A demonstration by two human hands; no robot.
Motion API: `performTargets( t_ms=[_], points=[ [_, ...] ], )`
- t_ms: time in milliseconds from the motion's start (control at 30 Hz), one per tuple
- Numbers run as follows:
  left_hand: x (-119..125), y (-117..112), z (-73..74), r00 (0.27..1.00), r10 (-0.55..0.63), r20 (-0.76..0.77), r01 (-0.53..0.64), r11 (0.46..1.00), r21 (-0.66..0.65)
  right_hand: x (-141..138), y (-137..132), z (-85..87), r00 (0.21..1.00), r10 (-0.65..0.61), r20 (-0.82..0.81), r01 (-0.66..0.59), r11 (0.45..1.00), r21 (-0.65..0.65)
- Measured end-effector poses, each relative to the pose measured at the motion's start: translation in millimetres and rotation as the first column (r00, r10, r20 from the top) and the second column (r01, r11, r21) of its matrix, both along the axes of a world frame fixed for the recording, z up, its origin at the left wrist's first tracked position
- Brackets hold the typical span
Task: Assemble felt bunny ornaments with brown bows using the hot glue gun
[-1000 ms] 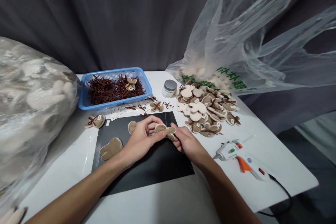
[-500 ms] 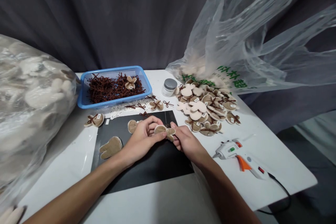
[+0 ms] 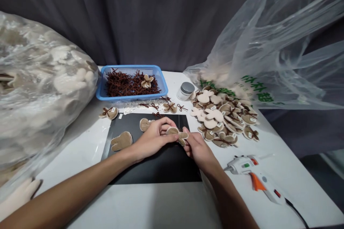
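Note:
Between both hands, above the black mat (image 3: 158,171), is a small brown plush bunny-head patch (image 3: 172,131) with a pale edge. My left hand (image 3: 154,136) pinches its rounded part between thumb and fingers. The fingers of my right hand (image 3: 198,146) are closed at its ear end; whether they also hold something small is hidden. A second bunny-head patch (image 3: 122,141) lies flat on the mat's left side. Another patch (image 3: 144,124) is partly covered by my left hand. Dark brown bows (image 3: 158,115) lie at the mat's far edge.
A blue basket (image 3: 99,93) of brown bows stands at the back, near a grey-lidded jar (image 3: 185,91). Bow-trimmed bunny patches (image 3: 225,118) are heaped at right, before a clear bag (image 3: 258,61). A glue gun (image 3: 258,175) lies front right. A stuffed plastic bag (image 3: 45,89) fills the left.
The camera view has turned left, so the table's contents appear shifted to the right. Both hands keep the bunny patch in nearly the same hold.

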State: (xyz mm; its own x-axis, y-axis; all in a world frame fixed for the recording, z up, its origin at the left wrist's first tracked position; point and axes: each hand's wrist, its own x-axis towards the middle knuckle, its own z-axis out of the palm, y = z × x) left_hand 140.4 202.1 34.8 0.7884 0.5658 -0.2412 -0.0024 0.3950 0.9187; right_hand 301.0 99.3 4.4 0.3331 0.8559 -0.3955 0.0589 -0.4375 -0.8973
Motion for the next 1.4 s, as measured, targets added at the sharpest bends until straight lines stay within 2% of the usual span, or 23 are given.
performTargets(
  t_ms=[300,400,467,567,633,700,733,800,867,933,1033,1133,1200,1300,1400],
  points=[
    [-1.0,0.2,-2.6,1.000,0.002,0.026,-0.001,1.000,-0.004,-5.3,1.5,11.6,0.991,0.096,0.092,-0.099,0.995,0.026],
    [-0.9,-1.4,-2.2,0.999,0.002,0.033,-0.002,1.000,0.006,-3.2,0.8,13.2,0.960,0.085,0.266,-0.108,0.992,0.072],
    [-0.7,-2.9,-1.2,0.999,-0.008,0.045,0.007,1.000,0.016,-2.4,-0.2,13.9,0.880,0.067,0.470,-0.089,0.996,0.024],
    [-1.0,-4.3,0.1,0.998,-0.012,0.064,0.010,0.999,0.043,-2.5,-1.6,12.8,0.711,0.100,0.696,-0.065,0.995,-0.076],
    [-1.5,-3.9,0.5,0.998,0.000,0.065,-0.006,0.997,0.079,-2.1,-1.9,11.4,0.632,0.089,0.770,-0.100,0.994,-0.033],
    [-2.5,-2.2,0.6,0.999,0.012,0.052,-0.018,0.993,0.117,-0.8,-1.8,11.3,0.609,0.000,0.793,-0.114,0.990,0.088],
    [-3.0,-1.2,0.6,0.999,0.017,0.044,-0.022,0.991,0.133,0.1,-1.7,12.1,0.631,-0.059,0.773,-0.107,0.981,0.162],
    [-4.1,0.7,0.7,0.999,0.026,0.030,-0.030,0.986,0.165,1.2,-1.4,15.7,0.738,-0.147,0.658,-0.082,0.949,0.305],
    [-4.7,1.5,1.3,1.000,0.023,0.021,-0.026,0.980,0.199,0.7,-1.2,20.7,0.862,-0.148,0.486,-0.066,0.916,0.396],
    [-4.8,0.8,2.6,1.000,0.004,0.015,-0.007,0.972,0.235,-1.5,-0.9,24.9,0.931,-0.115,0.345,-0.047,0.903,0.428],
    [-4.8,-2.2,6.0,1.000,-0.010,-0.012,0.013,0.940,0.340,-4.7,-0.7,26.6,0.958,-0.131,0.255,0.007,0.901,0.434],
    [-5.6,-5.4,10.2,0.999,-0.006,-0.049,0.029,0.873,0.488,-4.6,-1.0,24.3,0.966,-0.149,0.210,0.039,0.892,0.451],
    [-6.5,-7.0,12.4,0.998,-0.010,-0.062,0.041,0.847,0.531,-3.8,-1.4,23.0,0.967,-0.151,0.204,0.038,0.882,0.470],
    [-6.8,-8.5,13.7,0.997,-0.010,-0.076,0.049,0.843,0.536,-4.4,-1.9,23.4,0.960,-0.148,0.239,0.012,0.870,0.492],
    [-5.5,-9.6,13.2,0.997,0.001,-0.072,0.035,0.864,0.502,-7.8,-2.2,24.6,0.946,-0.151,0.288,-0.021,0.855,0.519]
  ],
)
